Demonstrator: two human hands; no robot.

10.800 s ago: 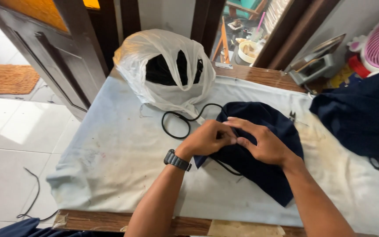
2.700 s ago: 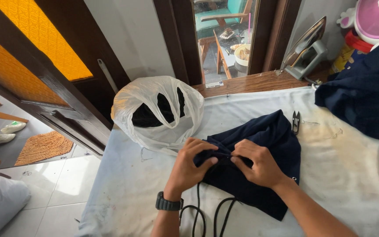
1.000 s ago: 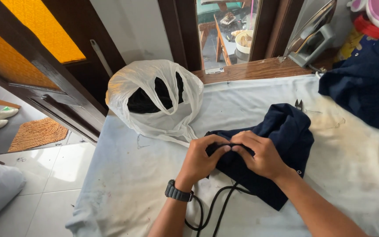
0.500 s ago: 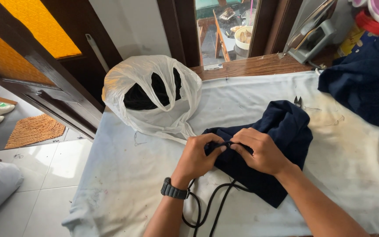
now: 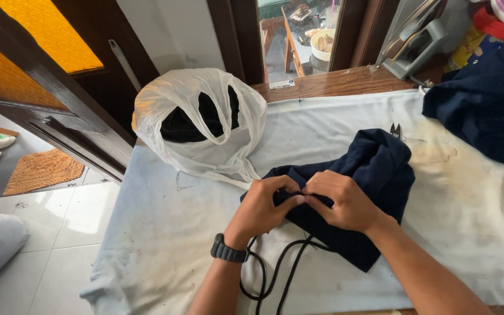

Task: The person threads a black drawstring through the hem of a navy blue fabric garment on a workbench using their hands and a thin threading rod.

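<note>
— Where are the hands just now?

— Both at the middle of the worktop (image 5: 164, 233), which is covered with a stained white cloth. The left hand (image 5: 262, 205) and the right hand (image 5: 345, 201) meet fingertip to fingertip on the near edge of a dark navy garment (image 5: 374, 169). Each hand is pinched closed on that edge, thumbs and forefingers pressed together where a black cord (image 5: 275, 271) meets the fabric.

— And the cord itself?

— It comes out from under the hands and trails toward six o'clock in two long loops over the cloth, past the black wristwatch (image 5: 227, 251) on the left wrist. How much of it sits inside the fabric I cannot tell; the fingers hide that spot.

— So how far along would you judge the work?

— Early to midway, I'd say. A good length of cord lies loose outside the garment, so most of the feeding seems left to do.

— Anything else close by?

— A white plastic bag (image 5: 205, 151) with dark cloth inside stands at about eleven o'clock from the hands. A small pair of snips (image 5: 396, 129) lies at one o'clock, just beyond the garment, and more navy fabric (image 5: 485, 111) is heaped at two o'clock.
</note>
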